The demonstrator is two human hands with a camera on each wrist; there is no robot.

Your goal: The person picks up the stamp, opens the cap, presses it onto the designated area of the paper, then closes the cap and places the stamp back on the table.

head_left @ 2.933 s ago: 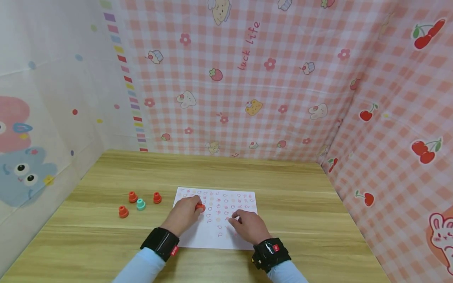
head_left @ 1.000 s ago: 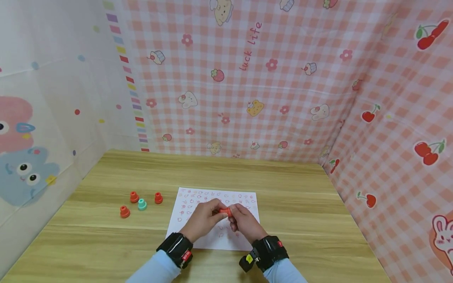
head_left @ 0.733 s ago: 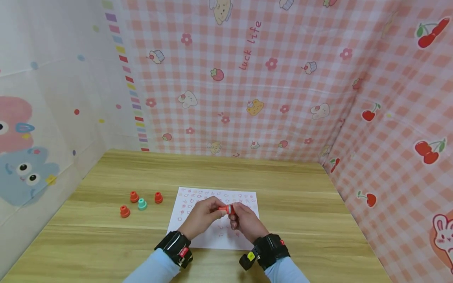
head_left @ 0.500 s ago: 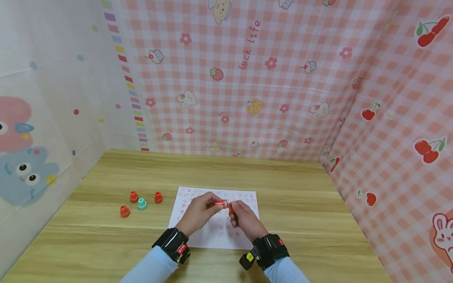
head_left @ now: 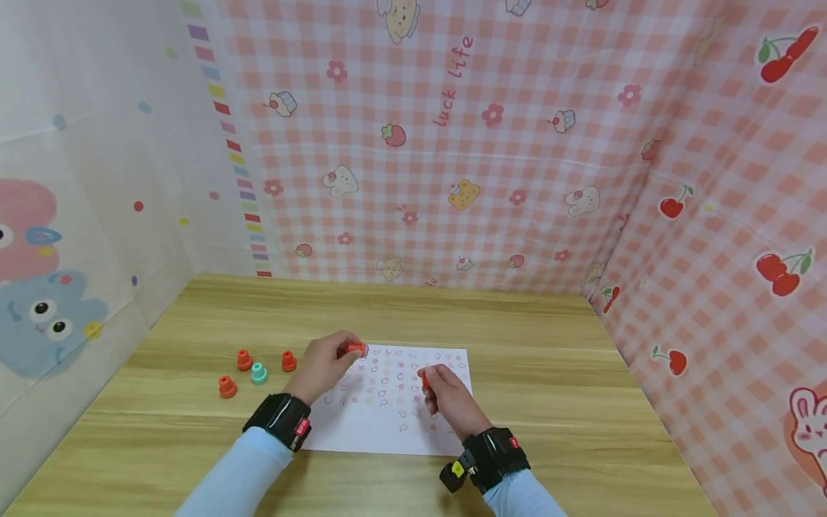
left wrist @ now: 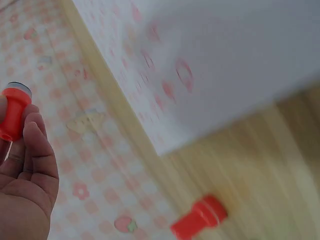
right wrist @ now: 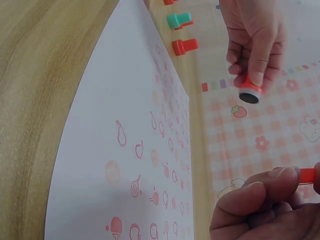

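Head view, from the near side: pale blue sleeves (head_left: 235, 470) lead to black wrist straps (head_left: 279, 422). On the right, the right hand (head_left: 455, 403) pinches a small red plastic cap (head_left: 425, 378) over a white rectangular paper sheet (head_left: 362, 434) printed with rows of little red and pink shapes. At left, three red knob-shaped plastic stamps (head_left: 227, 387) and a turquoise one (head_left: 259, 373) stand on the wood-grain table (head_left: 575, 416). Between these and the cap, the left hand (head_left: 321, 366) grips a red waisted plastic stamp (head_left: 355, 347) near the sheet's far left corner, its round dark face bare. Farthest, a pink-and-white gingham cloth (head_left: 413, 165) hangs.
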